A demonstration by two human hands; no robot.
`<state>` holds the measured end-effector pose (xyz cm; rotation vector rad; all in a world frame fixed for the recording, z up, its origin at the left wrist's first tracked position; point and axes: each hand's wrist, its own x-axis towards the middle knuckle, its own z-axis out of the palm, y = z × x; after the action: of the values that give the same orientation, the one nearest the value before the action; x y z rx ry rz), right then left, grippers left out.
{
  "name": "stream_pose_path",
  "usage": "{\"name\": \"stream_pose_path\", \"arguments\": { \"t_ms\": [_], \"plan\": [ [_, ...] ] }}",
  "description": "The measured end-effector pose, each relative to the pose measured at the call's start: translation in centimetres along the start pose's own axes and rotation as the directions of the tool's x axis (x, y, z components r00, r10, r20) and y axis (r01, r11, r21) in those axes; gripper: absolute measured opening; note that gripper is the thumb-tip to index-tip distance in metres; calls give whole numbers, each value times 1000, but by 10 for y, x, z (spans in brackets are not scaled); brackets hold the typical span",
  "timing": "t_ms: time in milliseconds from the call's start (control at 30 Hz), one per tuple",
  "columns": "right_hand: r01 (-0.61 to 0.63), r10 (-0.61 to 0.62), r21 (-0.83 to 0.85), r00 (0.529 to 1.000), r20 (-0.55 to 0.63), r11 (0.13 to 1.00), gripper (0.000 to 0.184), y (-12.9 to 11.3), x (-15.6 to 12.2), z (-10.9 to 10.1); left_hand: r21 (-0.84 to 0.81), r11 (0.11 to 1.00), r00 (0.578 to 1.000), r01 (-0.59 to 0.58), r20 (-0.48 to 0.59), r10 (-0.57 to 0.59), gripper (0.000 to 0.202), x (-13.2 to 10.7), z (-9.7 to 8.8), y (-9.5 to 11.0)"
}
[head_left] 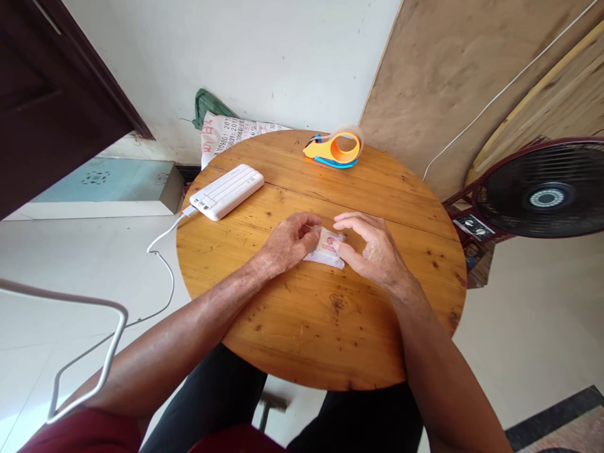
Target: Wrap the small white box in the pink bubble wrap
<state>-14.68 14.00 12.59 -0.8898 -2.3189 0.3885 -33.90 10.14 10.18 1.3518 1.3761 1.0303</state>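
Note:
A small clear plastic packet (pixel 326 250) with a red-and-white item inside lies in the middle of the round wooden table (pixel 306 327). My left hand (pixel 287 242) rests on the table with its fingertips pinched on the packet's left edge. My right hand (pixel 370 248) grips the packet's right side with thumb and curled fingers. Both hands meet over the packet, which is partly hidden by the fingers.
A white power bank (pixel 227 190) with a white cable (pixel 160 251) lies at the table's left back. An orange and blue tape dispenser (pixel 336 150) sits at the far edge. A black fan (pixel 542 192) stands right; a printed sack (pixel 231 132) leans on the wall.

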Motion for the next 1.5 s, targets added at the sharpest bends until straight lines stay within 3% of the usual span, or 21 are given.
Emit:
{"name": "stream_pose_path", "arguments": {
  "t_ms": [200,633,800,1100,1367,1500],
  "plan": [
    [-20,22,-46,999,41,999,30,-1,-1,3,-21,999,1000,-25,5,25,37,1,0,-2],
    [0,-4,-89,999,-43,996,5,3,0,5,43,998,999,-51,4,50,33,0,-2,1],
    [8,-18,-101,995,-99,995,15,3,1,5,24,999,999,-48,4,48,33,1,-1,0],
    [-2,-7,-89,995,-99,996,13,2,1,5,28,999,999,-40,15,40,36,0,-2,1],
    [-173,171,-47,985,-35,984,19,5,-1,5,31,998,999,-45,13,45,36,0,-1,0],
    [-231,231,67,973,3,971,30,4,0,6,35,998,999,-47,14,46,37,0,-1,0]
  ]
}}
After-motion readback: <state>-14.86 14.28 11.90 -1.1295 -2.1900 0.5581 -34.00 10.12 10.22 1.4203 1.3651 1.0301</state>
